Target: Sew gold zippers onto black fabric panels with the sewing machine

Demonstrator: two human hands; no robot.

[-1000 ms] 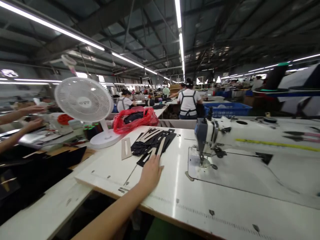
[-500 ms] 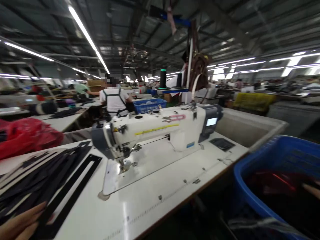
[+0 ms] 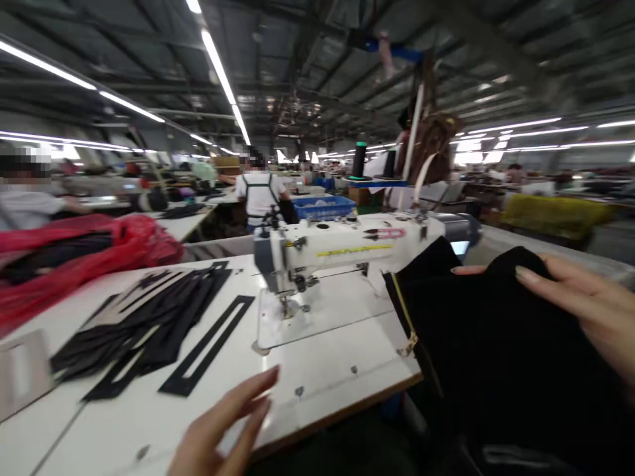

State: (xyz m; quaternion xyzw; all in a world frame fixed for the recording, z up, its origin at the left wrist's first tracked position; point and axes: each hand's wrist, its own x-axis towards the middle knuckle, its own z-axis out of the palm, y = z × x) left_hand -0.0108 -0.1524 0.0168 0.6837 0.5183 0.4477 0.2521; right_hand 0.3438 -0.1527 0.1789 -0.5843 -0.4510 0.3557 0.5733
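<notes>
My right hand grips the top edge of a large black fabric piece, which hangs over the table's right front edge and has a yellowish zipper-like strip on its left side. My left hand is over the front of the white table, fingers apart and holding nothing. Between the hands and beyond them stands a white sewing machine. A black slotted frame piece lies flat left of the machine, beside a pile of similar dark strips.
Red plastic covers dark material at the left. A pale slotted piece lies at the left edge. Thread cones stand behind the machine. A person in white is beyond a blue basket; another person is at far left.
The view has turned left. My right hand has come up from the blue bin with the black fabric. My left hand has let go of the black frame piece and moved right.
</notes>
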